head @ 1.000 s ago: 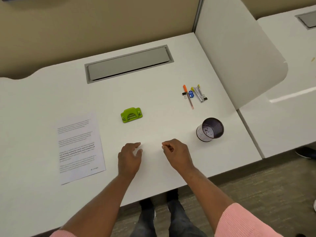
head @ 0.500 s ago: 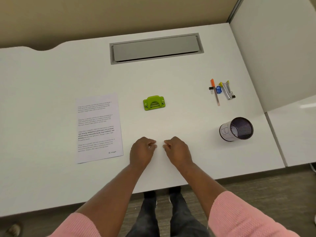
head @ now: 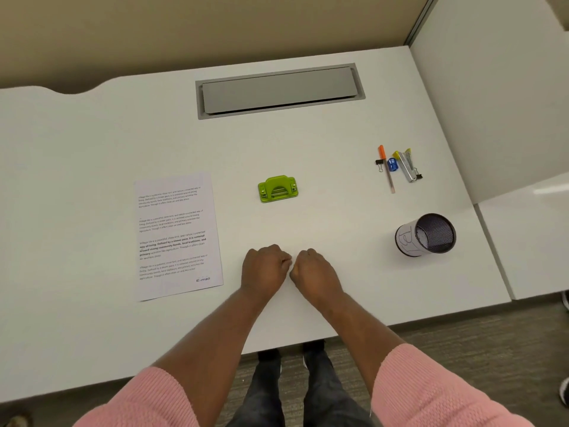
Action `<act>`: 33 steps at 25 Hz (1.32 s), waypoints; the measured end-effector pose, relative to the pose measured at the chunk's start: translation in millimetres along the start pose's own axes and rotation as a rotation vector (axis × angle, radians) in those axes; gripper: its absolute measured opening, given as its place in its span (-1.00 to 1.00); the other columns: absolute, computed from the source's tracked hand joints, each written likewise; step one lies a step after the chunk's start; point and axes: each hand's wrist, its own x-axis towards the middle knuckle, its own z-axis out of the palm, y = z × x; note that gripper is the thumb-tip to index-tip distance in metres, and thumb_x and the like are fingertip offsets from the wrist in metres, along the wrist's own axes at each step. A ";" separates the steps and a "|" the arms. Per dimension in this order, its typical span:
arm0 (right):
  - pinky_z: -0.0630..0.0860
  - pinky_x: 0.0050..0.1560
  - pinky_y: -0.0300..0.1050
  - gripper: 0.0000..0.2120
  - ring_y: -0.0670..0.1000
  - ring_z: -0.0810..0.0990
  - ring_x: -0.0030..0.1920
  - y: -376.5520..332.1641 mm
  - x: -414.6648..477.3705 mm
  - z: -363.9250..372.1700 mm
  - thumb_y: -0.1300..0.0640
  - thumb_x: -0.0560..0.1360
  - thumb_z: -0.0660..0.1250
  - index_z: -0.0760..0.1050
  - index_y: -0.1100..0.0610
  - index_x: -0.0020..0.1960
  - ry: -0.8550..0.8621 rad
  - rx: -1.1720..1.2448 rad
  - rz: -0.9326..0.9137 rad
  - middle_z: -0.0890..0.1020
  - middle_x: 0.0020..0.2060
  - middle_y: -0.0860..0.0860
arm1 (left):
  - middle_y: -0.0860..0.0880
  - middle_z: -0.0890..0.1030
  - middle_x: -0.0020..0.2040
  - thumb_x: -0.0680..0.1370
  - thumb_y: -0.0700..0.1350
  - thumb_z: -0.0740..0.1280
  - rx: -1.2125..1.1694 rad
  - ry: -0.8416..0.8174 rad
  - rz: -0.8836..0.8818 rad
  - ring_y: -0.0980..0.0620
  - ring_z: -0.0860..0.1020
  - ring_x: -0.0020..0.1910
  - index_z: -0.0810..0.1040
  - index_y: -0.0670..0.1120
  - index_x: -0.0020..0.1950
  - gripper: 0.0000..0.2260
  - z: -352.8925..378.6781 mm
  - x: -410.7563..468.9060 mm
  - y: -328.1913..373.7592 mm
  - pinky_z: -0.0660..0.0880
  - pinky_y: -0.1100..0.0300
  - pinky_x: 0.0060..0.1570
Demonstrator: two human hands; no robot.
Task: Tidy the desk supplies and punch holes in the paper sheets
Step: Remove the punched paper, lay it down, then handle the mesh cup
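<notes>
Both hands sit on the white desk surface (head: 92, 180) close to its front edge, about mid-width. Left hand (head: 265, 269) and right hand (head: 314, 274) are each curled into a loose fist, knuckles nearly touching each other, nothing held in either. Pink knit sleeves (head: 431, 386) pushed up the forearms.

Printed white paper sheet (head: 177, 235) lies flat toward the left part of the surface, just left of the left hand, tilted slightly. Lime-green plastic hole punch (head: 277, 188) stands mid-surface, beyond the hands, apart from the sheet.

Toward the right edge: small cluster of supplies lying flat, namely an orange-capped pen (head: 386, 169), black binder clip (head: 379, 164) touching its left side, blue pencil sharpener (head: 391, 164) just right of it, and a silver stapler with yellow tip (head: 406, 166) with a second black clip at its near end. Black mesh pen cup with white paper label (head: 426, 235) stands upright nearer the front right corner, apart from the cluster. Grey rectangular cable hatch (head: 278, 90) is set into the surface near the back edge.
</notes>
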 end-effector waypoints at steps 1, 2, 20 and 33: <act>0.39 -0.24 -0.05 -0.90 0.05 0.46 -0.23 3.2 0.6 -2.1 0.22 0.48 0.21 0.37 0.15 -0.22 0.005 0.086 0.047 0.47 -0.24 0.06 | 0.03 0.67 -0.11 0.59 -0.05 0.29 0.073 -0.030 0.034 0.00 0.61 -0.13 0.72 0.04 -0.01 -0.80 -1.0 2.1 1.4 0.44 0.00 -0.08; 0.37 -0.29 -0.05 -0.87 0.02 0.40 -0.31 8.7 0.4 -3.5 0.22 0.44 0.22 0.32 0.13 -0.26 0.037 0.203 0.111 0.43 -0.31 0.03 | 0.03 0.65 -0.12 0.60 -0.05 0.24 0.154 -0.061 0.070 -0.02 0.60 -0.14 0.70 0.03 -0.02 -0.78 -1.3 4.9 2.7 0.41 0.02 -0.09; 0.67 -0.14 0.01 -0.91 0.00 0.69 -0.23 65.3 -9.3 -12.6 0.19 0.44 0.42 0.58 0.02 -0.20 0.255 0.833 0.325 0.70 -0.27 -0.03 | -0.06 0.63 -0.21 0.58 -0.16 0.27 -0.664 0.147 -0.551 0.22 0.59 -0.37 0.51 -0.08 -0.12 -0.91 -2.4 8.0 -5.1 0.42 0.23 -0.29; 0.67 -0.05 0.25 -0.96 0.10 0.70 -0.26 84.5 -21.8 -63.4 0.22 0.43 0.47 0.62 0.15 -0.18 0.412 1.134 0.333 0.71 -0.27 0.10 | 0.05 0.61 -0.27 0.54 -0.12 0.28 -0.658 0.054 -0.394 0.06 0.64 -0.28 0.50 -0.01 -0.17 -0.91 -6.0 21.4 51.5 0.44 0.29 -0.35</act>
